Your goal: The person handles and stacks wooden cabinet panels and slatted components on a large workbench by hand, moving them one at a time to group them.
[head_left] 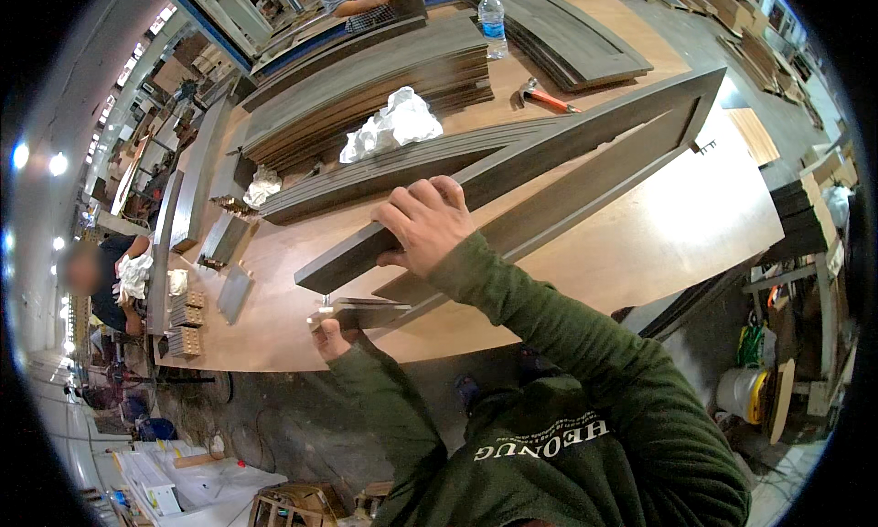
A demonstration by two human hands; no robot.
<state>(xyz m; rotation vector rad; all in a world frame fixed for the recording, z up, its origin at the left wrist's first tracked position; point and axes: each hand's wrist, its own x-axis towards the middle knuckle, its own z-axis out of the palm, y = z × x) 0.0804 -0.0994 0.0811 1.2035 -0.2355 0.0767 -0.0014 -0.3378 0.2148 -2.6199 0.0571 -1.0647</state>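
Observation:
My right hand [425, 220] is closed over the near end of a long dark grey-brown wooden board [540, 168], fingers on top and thumb beneath. At its far right end this board meets a short crosspiece, joined to a panel [572, 198] and a second long strip. Lower down, my left hand [333, 340] grips a short grey-brown rail [366, 311] with pale dowel pegs at its end. The rail lies just below the long board's near end, and a small gap shows between them. Part of my left fingers is hidden under the rail.
Across the wooden table [677, 248] lie stacked boards [366, 92], stacked panels [558, 37], white cloth [393, 124], an orange-handled hammer [547, 97] and a water bottle [492, 24]. Short dowelled pieces [187, 321] sit at left. One person [119, 271] is at left, another [352, 1] across the table.

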